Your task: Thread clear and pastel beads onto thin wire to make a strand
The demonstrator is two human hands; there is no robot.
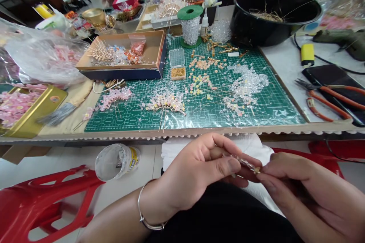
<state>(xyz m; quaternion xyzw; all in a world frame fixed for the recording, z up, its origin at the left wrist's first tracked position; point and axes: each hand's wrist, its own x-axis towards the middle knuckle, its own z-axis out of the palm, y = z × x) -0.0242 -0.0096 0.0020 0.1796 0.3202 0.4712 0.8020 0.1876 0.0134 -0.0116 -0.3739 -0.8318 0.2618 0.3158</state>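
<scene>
My left hand (pixel 196 171), with a silver bangle at its wrist, is closed on a strand of clear beads (pixel 242 161). The strand runs out between its thumb and fingers toward the right. At its end a small yellowish piece (pixel 257 169) sits at the fingertips of my right hand (pixel 302 186), which pinches there. Both hands are low, over my lap, in front of the table edge. A beaded hair comb with pink and yellow flowers (pixel 167 102) lies on the green cutting mat (pixel 131 119) beyond them, beside a pinker one (pixel 115 97).
Loose clear beads (pixel 248 79) and small flower pieces cover parts of the mat. Orange-handled pliers (pixel 327 100) lie over a black phone (pixel 336 78) at right. A black basin (pixel 273 15), a bead spool (pixel 190 26) and an open box (pixel 122 57) stand behind. Red stools (pixel 57 201) are below.
</scene>
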